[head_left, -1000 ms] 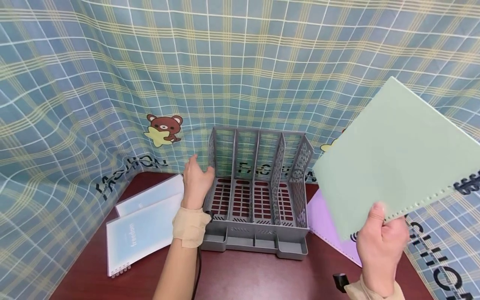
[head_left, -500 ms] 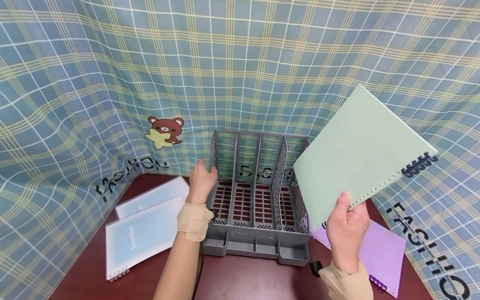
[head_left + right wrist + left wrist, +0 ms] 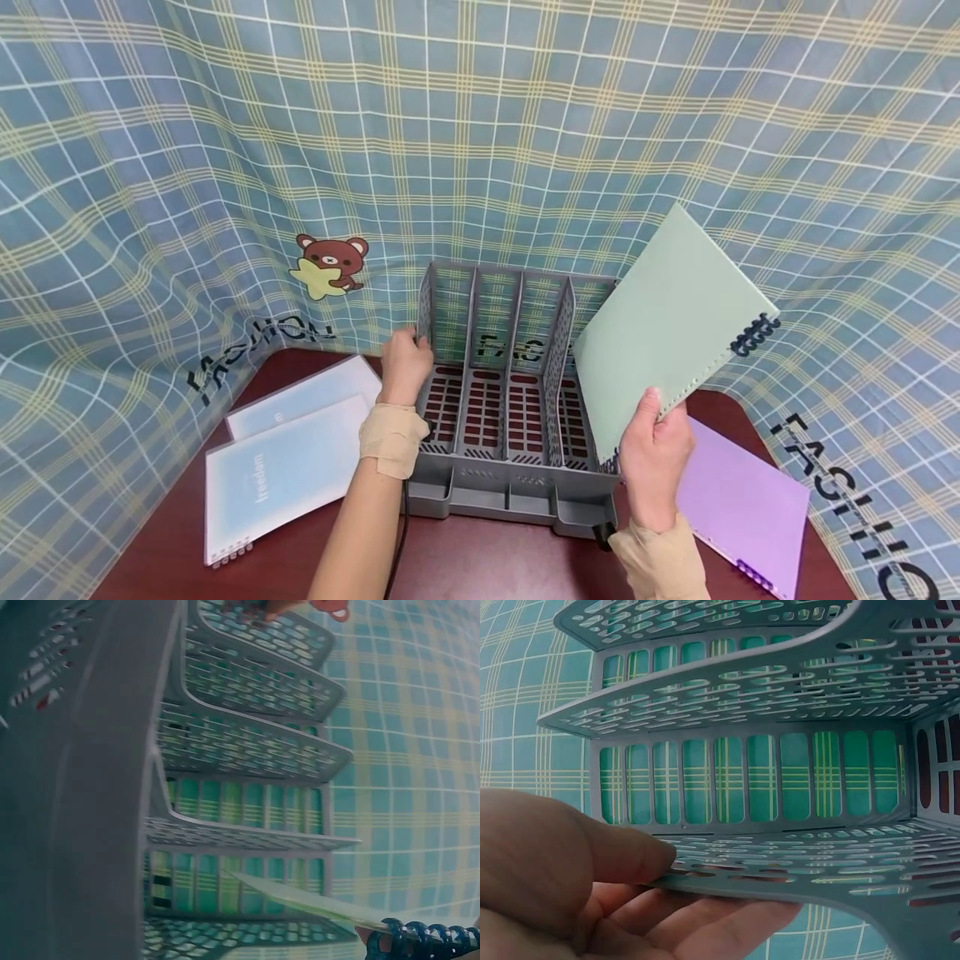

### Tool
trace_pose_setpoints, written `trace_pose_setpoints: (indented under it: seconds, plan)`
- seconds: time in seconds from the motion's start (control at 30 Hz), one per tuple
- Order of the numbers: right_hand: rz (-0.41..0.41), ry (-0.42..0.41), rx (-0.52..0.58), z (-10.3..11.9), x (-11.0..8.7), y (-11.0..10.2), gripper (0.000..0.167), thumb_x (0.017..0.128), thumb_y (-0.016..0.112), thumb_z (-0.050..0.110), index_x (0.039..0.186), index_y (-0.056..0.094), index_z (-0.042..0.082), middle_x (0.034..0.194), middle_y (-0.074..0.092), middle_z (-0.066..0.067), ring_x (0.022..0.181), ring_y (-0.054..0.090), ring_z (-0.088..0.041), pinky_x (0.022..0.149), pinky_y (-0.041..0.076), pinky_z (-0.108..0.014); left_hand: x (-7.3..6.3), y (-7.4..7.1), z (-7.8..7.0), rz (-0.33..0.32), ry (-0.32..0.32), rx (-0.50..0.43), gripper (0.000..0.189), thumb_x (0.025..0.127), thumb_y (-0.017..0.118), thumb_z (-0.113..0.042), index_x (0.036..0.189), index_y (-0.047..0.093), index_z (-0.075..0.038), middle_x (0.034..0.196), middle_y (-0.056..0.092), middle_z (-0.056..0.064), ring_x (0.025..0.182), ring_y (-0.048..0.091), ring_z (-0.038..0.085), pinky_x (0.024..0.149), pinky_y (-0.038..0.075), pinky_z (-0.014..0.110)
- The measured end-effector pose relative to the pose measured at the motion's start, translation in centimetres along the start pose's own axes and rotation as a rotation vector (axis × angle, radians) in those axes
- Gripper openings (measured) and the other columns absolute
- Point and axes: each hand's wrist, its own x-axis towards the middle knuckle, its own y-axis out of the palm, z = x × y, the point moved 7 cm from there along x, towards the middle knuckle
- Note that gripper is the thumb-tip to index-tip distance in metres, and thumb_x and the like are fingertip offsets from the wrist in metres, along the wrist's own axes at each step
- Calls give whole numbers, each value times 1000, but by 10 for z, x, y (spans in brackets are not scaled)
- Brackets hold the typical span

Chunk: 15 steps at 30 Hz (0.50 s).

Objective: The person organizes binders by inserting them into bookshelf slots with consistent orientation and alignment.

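Left of centre, the left hand [image 3: 407, 367] pinches a perforated grey rack [image 3: 491, 478]; at right, the right hand [image 3: 656, 462] grips a smooth green notebook [image 3: 675, 321]

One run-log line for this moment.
left hand: pinches left wall of gray file organizer | right hand: holds green spiral notebook, tilted, at rightmost compartment | on table: purple notebook right, two blue-white notebooks left

R fingers [image 3: 677, 422] partly hidden behind green notebk [image 3: 675, 312]; a coil [image 3: 420, 931] cut off in R-wrist cam.
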Motion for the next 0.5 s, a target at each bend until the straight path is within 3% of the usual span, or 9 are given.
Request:
trace_pose_setpoints:
  seconds: [0.07, 0.13, 0.3, 0.5]
  plan:
    - [7, 8, 0, -6, -3, 5, 37, 109, 49, 26, 114, 64, -7, 100, 67, -30, 98, 65, -39, 82, 46, -55, 0, 1, 0, -27, 20, 19, 28, 106, 50, -9, 81, 60, 0, 68, 53, 19, 55, 44, 31, 57, 41, 41]
    - [13, 17, 6, -10, -5, 10, 37, 109, 49, 27, 115, 63, -7, 102, 67, -30, 101, 65, -42, 85, 46, -60, 1, 1, 0, -45, 36, 42, 35, 105, 49, -8, 71, 50, -6, 62, 46, 12, 55, 43, 26, 57, 40, 40]
    - [32, 15, 20, -18, -9, 21, 38, 110, 47, 27, 116, 63, -8, 101, 68, -30, 102, 65, -44, 85, 47, -62, 1, 3, 0, -50, 27, 46, 39, 106, 46, -7, 67, 43, -11, 59, 40, 7, 53, 41, 26, 55, 39, 39]
    - [27, 9, -11, -31, -13, 32, 38, 110, 48, 27, 102, 63, -7, 88, 65, -30, 90, 66, -48, 77, 47, -63, 1, 1, 0, -52, 33, 50, 41, 105, 46, -6, 65, 41, -11, 59, 40, 7, 53, 41, 25, 54, 39, 37]
